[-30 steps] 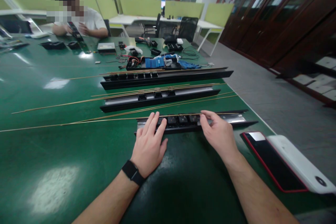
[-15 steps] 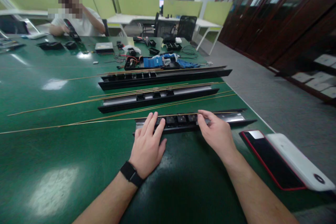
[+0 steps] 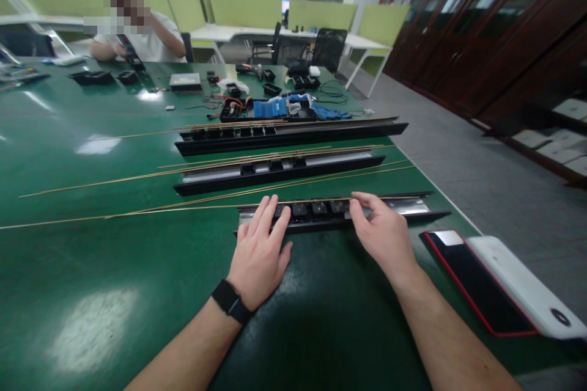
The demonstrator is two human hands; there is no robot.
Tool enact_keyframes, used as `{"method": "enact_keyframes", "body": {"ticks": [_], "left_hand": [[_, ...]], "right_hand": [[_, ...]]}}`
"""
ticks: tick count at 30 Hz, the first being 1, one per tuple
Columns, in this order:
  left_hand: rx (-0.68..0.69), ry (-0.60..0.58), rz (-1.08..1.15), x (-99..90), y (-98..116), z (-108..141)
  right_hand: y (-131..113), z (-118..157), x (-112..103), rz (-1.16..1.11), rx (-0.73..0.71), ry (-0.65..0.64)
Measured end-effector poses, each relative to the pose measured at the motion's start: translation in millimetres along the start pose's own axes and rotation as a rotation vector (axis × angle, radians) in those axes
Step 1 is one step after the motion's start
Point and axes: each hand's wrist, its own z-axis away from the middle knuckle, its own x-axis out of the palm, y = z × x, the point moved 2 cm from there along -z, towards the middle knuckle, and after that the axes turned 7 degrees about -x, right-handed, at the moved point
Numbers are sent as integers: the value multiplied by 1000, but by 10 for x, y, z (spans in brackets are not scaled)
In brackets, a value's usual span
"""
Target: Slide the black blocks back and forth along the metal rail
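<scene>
Nearest to me, a short black channel with a silvery inside point(image 3: 415, 206) lies on the table, and several black square blocks point(image 3: 320, 208) sit in a row within it. My left hand point(image 3: 257, 256) rests across the channel's left part, fingers stretched out and pressing down. A thin brass-coloured rod point(image 3: 206, 208) runs from the far left, under the left fingertips, along the channel's back edge. With thumb and forefinger, my right hand point(image 3: 384, 233) pinches the rod at the right of the blocks. The grip point is partly hidden by the fingers.
Behind lie two more black channels, a middle one point(image 3: 275, 178) and a far one point(image 3: 339, 133), with thin rods on them. A red-edged phone point(image 3: 477, 284) and a white device point(image 3: 523, 287) lie at right. A tray holds blue packs point(image 3: 270, 108). Another person point(image 3: 160, 36) sits opposite.
My right hand has shifted very slightly right along the channel, still pinching. My left hand keeps its place on the channel. The whole view has moved a little.
</scene>
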Motion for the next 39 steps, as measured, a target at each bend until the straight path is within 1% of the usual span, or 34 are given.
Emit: {"method": "enact_keyframes", "body": {"ticks": [8,25,34,39], "left_hand": [[8,0,-2,-17,7,-8],[-6,-12,7,-7,7,-3],[2,-19,-1,-24,10,-8],[-4,-20,1,-19,9,-8]], "right_hand": [[-24,7,34,-19,-68,-35],[-17,-14,-6,67,-3,-10],[-11,8,7,12,-12,-1],[-28,19,21,4,-20,-33]]}}
